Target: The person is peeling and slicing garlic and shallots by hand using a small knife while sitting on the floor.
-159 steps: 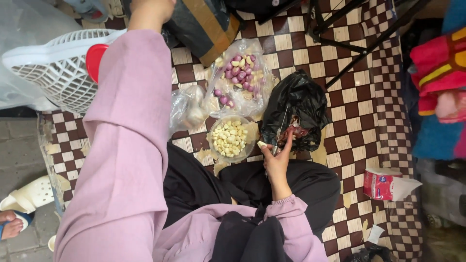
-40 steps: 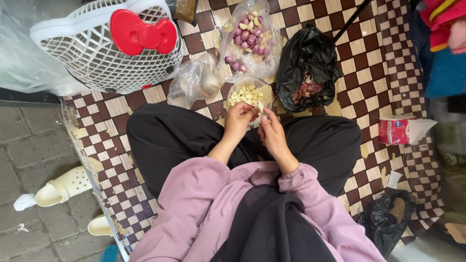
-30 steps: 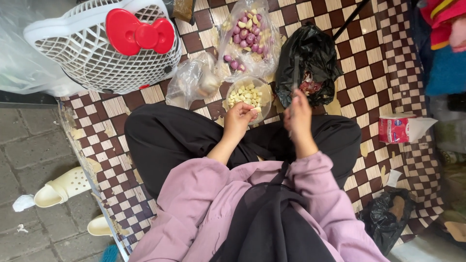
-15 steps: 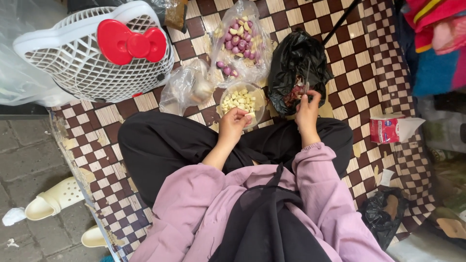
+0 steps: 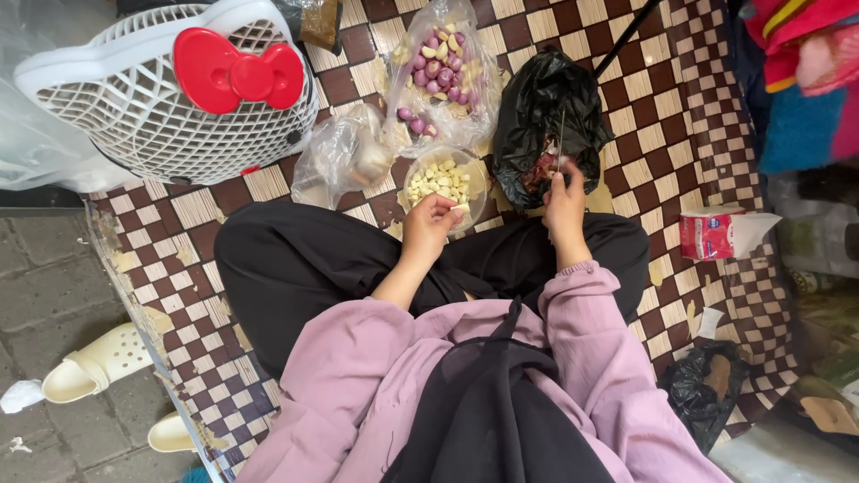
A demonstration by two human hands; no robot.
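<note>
While the left hand (image 5: 429, 224) pinches a peeled clove at the bowl of peeled garlic (image 5: 440, 179), the right hand (image 5: 564, 201) reaches the black bag (image 5: 546, 116), grip contents unclear.

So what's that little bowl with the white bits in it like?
The bowl is small, round and see-through, probably plastic. It sits upright on the checkered mat, just in front of the person's crossed legs, and holds pale peeled cloves. The left hand rests at its near rim. A clear bag of purple bulbs lies just behind it, a black bag beside it.
</note>
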